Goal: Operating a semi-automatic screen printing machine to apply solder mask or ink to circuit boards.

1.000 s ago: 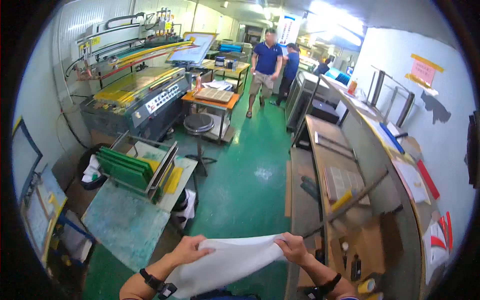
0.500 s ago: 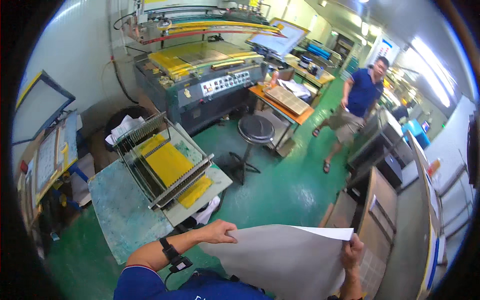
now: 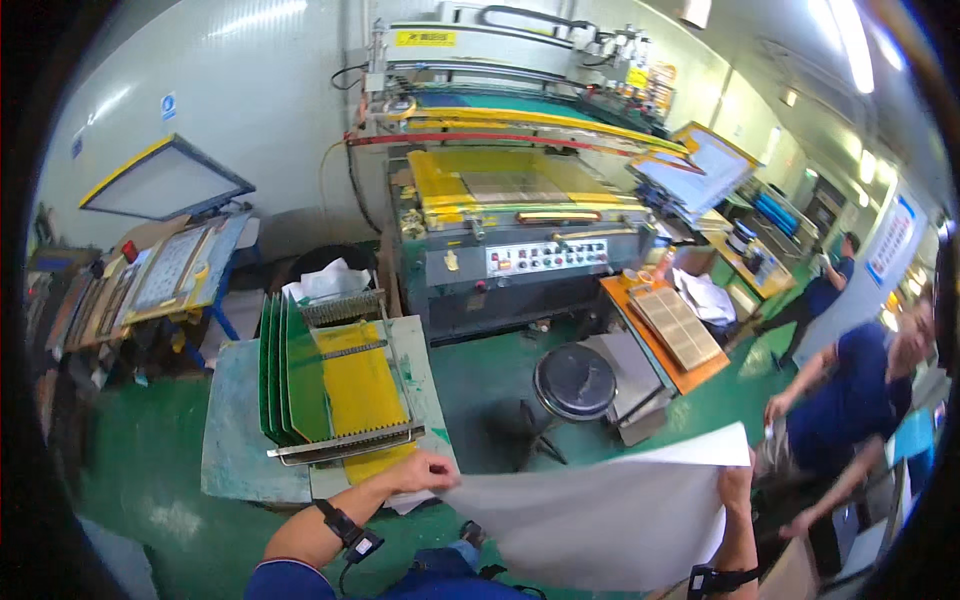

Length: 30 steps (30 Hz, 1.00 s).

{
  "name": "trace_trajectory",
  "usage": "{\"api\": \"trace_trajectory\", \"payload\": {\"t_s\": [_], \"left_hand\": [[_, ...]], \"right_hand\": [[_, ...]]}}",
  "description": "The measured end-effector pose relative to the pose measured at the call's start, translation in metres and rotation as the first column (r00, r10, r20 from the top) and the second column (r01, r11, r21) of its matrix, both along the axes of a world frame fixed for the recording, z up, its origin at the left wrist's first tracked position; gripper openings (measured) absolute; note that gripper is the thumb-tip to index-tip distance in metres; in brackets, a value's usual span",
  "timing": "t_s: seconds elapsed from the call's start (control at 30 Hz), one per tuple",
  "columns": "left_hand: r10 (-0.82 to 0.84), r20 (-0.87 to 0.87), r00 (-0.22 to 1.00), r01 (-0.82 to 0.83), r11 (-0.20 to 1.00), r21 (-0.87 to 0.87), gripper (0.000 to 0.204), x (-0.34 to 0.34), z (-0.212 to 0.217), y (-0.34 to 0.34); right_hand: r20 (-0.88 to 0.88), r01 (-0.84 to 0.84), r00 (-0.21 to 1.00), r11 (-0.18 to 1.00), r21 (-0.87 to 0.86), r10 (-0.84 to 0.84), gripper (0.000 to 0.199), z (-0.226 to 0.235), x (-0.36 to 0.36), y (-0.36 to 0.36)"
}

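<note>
A large sheet of paper (image 3: 600,510), greyish on its near side with a white folded-over upper corner, hangs in front of me. My left hand (image 3: 420,472) pinches its upper left corner, fingers closed. At the upper right edge my right hand (image 3: 735,484) is closed around the paper. The sheet sags and curves between the two hands, hiding part of the floor and my lower body. Left of my left hand stands a slotted metal rack (image 3: 350,442) on a worn table (image 3: 240,430). Several green boards (image 3: 290,370) stand upright in it, beside a yellow surface (image 3: 365,385).
A screen-printing machine (image 3: 520,225) with a control panel stands ahead. A black round stool (image 3: 575,382) and an orange table (image 3: 715,372) are before it. One person in dark blue (image 3: 840,400) is close on my right; another (image 3: 825,300) is farther back.
My view has swung to the right-hand person's nearer position, with the machine now more central. That person has come closer. The green boards' faces now show in the rack. Both hands still hold the sheet.
</note>
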State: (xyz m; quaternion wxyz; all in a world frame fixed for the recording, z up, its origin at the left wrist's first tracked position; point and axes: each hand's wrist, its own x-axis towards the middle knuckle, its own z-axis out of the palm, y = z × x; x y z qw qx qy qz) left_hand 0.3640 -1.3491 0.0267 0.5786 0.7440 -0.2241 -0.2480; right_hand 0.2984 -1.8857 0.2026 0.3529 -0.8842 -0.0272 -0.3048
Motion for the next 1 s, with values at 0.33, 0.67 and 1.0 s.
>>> {"api": "trace_trajectory", "payload": {"t_s": [0.33,0.67,1.0], "left_hand": [[0.427,-0.432,0.795,-0.557,0.795,-0.239,0.018,0.169,-0.054,-0.101],[0.443,-0.494,0.748,-0.644,0.665,-0.378,0.065,0.229,-0.055,-0.177],[0.77,-0.265,0.581,-0.814,0.539,-0.217,0.029,0.506,-0.008,-0.117]], "right_hand": [[-0.245,0.075,0.968,0.993,0.092,-0.051,0.021,-0.03,0.225,-0.089],[-0.397,-0.018,0.918,1.0,0.003,0.018,0.035,-0.075,0.444,-0.145],[-0.485,-0.03,0.874,0.995,-0.099,-0.022,0.031,-0.061,0.625,-0.112]]}}
